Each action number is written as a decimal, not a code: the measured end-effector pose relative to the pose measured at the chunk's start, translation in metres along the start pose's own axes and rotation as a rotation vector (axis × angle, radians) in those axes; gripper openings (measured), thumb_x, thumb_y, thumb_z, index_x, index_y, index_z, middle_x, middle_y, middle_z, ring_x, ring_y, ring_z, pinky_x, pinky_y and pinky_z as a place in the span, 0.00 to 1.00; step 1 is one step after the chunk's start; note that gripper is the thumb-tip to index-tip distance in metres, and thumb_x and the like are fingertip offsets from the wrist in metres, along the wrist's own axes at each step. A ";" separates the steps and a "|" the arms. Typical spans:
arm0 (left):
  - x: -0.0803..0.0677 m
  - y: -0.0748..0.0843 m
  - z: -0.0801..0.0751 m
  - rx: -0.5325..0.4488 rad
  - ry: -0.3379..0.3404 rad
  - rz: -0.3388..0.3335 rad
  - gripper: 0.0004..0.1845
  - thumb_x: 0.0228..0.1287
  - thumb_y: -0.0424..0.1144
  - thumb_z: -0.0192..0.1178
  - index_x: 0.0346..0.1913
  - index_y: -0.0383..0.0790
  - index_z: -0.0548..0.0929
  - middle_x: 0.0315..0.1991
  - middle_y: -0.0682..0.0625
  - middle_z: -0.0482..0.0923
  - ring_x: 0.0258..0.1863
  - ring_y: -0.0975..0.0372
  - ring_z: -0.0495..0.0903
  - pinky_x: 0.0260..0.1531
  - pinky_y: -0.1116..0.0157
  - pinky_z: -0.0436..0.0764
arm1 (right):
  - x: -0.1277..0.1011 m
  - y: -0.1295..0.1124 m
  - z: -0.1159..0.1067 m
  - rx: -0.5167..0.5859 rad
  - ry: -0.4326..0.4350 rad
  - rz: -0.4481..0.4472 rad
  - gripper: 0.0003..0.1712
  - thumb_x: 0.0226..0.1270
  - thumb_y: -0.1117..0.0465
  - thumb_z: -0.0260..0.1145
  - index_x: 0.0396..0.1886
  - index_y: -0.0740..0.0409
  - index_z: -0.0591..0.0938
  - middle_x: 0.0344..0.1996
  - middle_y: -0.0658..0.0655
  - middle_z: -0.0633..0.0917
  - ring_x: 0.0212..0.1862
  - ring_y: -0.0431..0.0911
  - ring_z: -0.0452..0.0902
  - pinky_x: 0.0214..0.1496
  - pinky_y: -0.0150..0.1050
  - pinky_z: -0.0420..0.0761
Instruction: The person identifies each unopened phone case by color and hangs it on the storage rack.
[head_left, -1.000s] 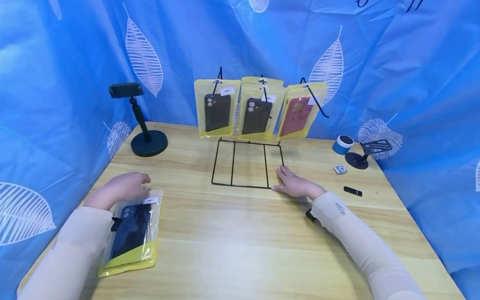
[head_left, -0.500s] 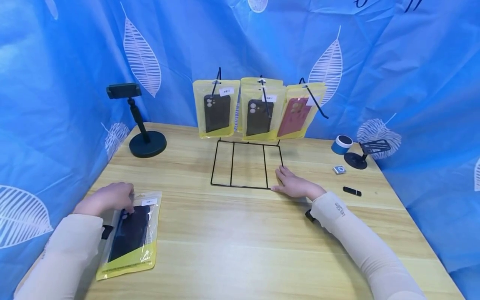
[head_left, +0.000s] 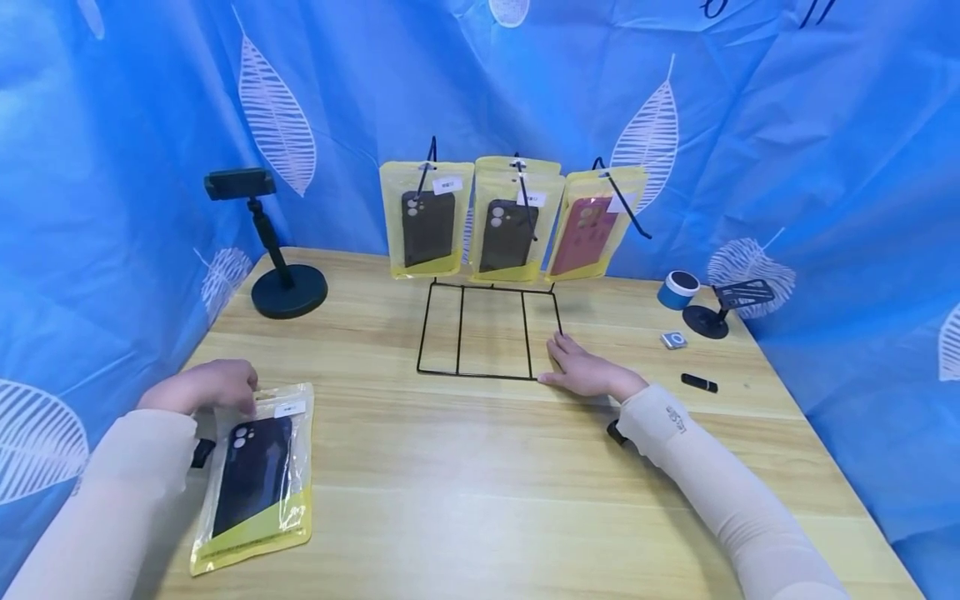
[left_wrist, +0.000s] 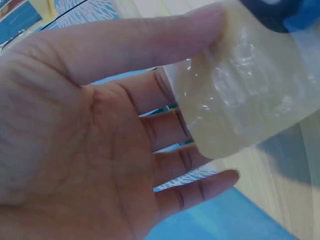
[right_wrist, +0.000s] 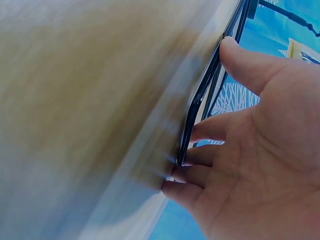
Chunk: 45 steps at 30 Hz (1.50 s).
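At the left of the table my left hand (head_left: 206, 386) pinches the top corner of a clear and yellow packet (head_left: 258, 533) with a dark phone case (head_left: 252, 471) inside. In the left wrist view the thumb lies over the film, and the index finger is partly hidden behind it. My right hand (head_left: 588, 371) rests on the front right corner of the black wire display rack (head_left: 487, 377). Its thumb and fingertips touch the wire in the right wrist view. From the rack's hooks hang more packets: a dark case (head_left: 429, 229) at left, another (head_left: 506, 236) in the middle, a pink one (head_left: 583, 236) at right.
A black phone stand (head_left: 288, 290) stands at the back left. Toward the right edge are a blue and white round speaker (head_left: 678, 290), a small black folding stand (head_left: 707, 320), a small silver-blue player (head_left: 673, 340) and a black stick (head_left: 699, 382). Blue cloth surrounds the table.
My left hand has moved from above the packet to its top left corner and taken hold there. The packet has shifted slightly. My right hand stays on the rack.
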<state>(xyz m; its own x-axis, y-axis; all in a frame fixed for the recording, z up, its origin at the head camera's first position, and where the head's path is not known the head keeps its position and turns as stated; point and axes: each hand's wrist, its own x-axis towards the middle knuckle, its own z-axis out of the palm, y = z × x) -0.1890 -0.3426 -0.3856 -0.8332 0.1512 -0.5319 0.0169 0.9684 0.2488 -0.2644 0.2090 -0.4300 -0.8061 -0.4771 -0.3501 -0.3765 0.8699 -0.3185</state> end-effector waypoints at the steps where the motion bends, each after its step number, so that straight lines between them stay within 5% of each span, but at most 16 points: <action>1: -0.001 0.001 0.000 -0.009 0.016 0.015 0.18 0.56 0.36 0.65 0.44 0.23 0.79 0.38 0.35 0.80 0.35 0.50 0.77 0.38 0.52 0.78 | 0.000 0.000 0.000 -0.003 -0.001 0.001 0.49 0.76 0.38 0.50 0.79 0.64 0.43 0.79 0.67 0.36 0.80 0.61 0.31 0.79 0.57 0.44; 8: -0.008 0.030 -0.012 -0.152 0.219 0.188 0.06 0.67 0.37 0.60 0.35 0.37 0.78 0.25 0.51 0.74 0.25 0.59 0.71 0.25 0.63 0.68 | -0.001 0.000 0.000 -0.008 0.006 0.005 0.49 0.76 0.38 0.50 0.79 0.64 0.43 0.79 0.67 0.36 0.80 0.60 0.31 0.79 0.57 0.44; 15: -0.019 0.058 -0.022 -0.251 0.386 0.270 0.07 0.70 0.39 0.60 0.42 0.39 0.82 0.41 0.46 0.84 0.41 0.53 0.81 0.40 0.54 0.80 | -0.002 0.000 -0.001 -0.001 0.012 -0.003 0.49 0.77 0.39 0.51 0.79 0.65 0.43 0.79 0.68 0.36 0.80 0.61 0.31 0.79 0.58 0.44; 20: -0.025 0.074 -0.022 -0.383 0.510 0.305 0.09 0.73 0.42 0.59 0.46 0.40 0.81 0.49 0.39 0.83 0.50 0.47 0.80 0.47 0.50 0.80 | -0.002 0.001 0.000 -0.001 0.012 -0.001 0.49 0.76 0.39 0.51 0.79 0.64 0.43 0.79 0.68 0.37 0.80 0.61 0.31 0.79 0.57 0.44; 27: -0.031 0.104 -0.034 -0.499 0.778 0.402 0.12 0.70 0.47 0.61 0.45 0.41 0.83 0.30 0.52 0.80 0.24 0.57 0.72 0.22 0.66 0.69 | -0.001 0.004 0.001 0.002 0.006 0.001 0.49 0.76 0.38 0.50 0.79 0.64 0.43 0.79 0.67 0.36 0.80 0.61 0.31 0.79 0.58 0.44; 30: -0.034 0.125 -0.049 -0.585 0.822 0.423 0.15 0.68 0.50 0.63 0.44 0.41 0.84 0.28 0.57 0.77 0.17 0.59 0.64 0.14 0.63 0.62 | -0.002 0.004 0.001 0.005 0.006 0.003 0.50 0.76 0.38 0.50 0.79 0.64 0.43 0.79 0.67 0.36 0.80 0.61 0.31 0.79 0.58 0.44; 34: -0.038 0.154 -0.070 -0.672 0.869 0.481 0.15 0.67 0.50 0.64 0.43 0.40 0.85 0.31 0.60 0.79 0.19 0.59 0.64 0.16 0.64 0.62 | -0.002 0.004 0.001 -0.002 0.009 0.005 0.49 0.76 0.38 0.50 0.79 0.64 0.43 0.79 0.67 0.37 0.80 0.61 0.31 0.79 0.57 0.44; 40: -0.032 0.185 -0.091 -0.659 0.954 0.604 0.13 0.66 0.45 0.66 0.43 0.37 0.86 0.21 0.58 0.71 0.15 0.61 0.60 0.17 0.66 0.61 | -0.001 0.001 0.001 -0.007 0.008 0.001 0.49 0.76 0.38 0.50 0.79 0.64 0.44 0.79 0.67 0.37 0.80 0.61 0.32 0.79 0.57 0.44; 45: -0.024 0.197 -0.101 -0.677 0.958 0.603 0.13 0.67 0.46 0.65 0.43 0.39 0.86 0.22 0.59 0.72 0.17 0.60 0.60 0.18 0.66 0.61 | -0.001 0.001 0.002 0.004 0.003 -0.001 0.49 0.76 0.37 0.50 0.79 0.65 0.44 0.79 0.67 0.37 0.80 0.61 0.31 0.79 0.58 0.44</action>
<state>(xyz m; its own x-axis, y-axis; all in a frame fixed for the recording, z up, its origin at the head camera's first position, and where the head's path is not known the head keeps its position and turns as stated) -0.2214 -0.1759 -0.2422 -0.8559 0.0510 0.5145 0.4759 0.4666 0.7455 -0.2629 0.2099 -0.4317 -0.8070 -0.4774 -0.3476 -0.3754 0.8691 -0.3221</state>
